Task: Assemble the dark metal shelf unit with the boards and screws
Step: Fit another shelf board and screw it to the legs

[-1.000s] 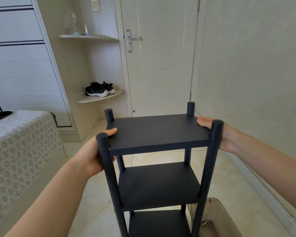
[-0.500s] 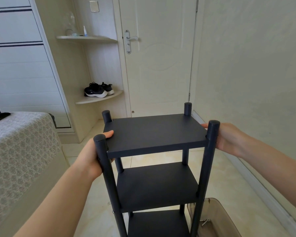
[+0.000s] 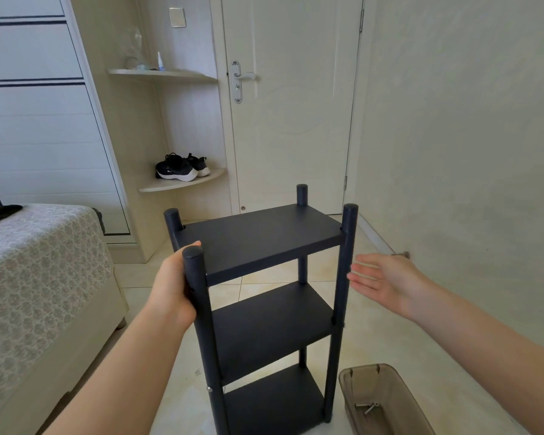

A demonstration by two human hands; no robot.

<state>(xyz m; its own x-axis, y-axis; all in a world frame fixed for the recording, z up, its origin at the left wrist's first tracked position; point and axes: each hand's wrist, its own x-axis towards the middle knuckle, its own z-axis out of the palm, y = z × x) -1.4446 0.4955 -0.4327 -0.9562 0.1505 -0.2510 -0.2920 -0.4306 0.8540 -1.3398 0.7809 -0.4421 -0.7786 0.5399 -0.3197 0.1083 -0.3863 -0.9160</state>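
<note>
The dark metal shelf unit (image 3: 258, 237) stands upright on the tiled floor in front of me, with three boards between round posts. It is turned so one corner points toward me. My left hand (image 3: 173, 284) grips the top board's left edge beside the near left post (image 3: 195, 277), thumb on top. My right hand (image 3: 387, 281) hovers open just right of the near right post (image 3: 346, 246), fingers straight, apart from the shelf. Small screws show on the near left post low down.
A brown plastic bin (image 3: 383, 400) holding a few screws sits on the floor at the lower right. A bed (image 3: 38, 271) fills the left side. The wall runs close on the right. A shut door (image 3: 292, 105) and corner shelves with shoes (image 3: 181, 167) stand behind.
My right hand has let go of the top board and pulled away, open. The shelf unit has turned clockwise under my left hand.
</note>
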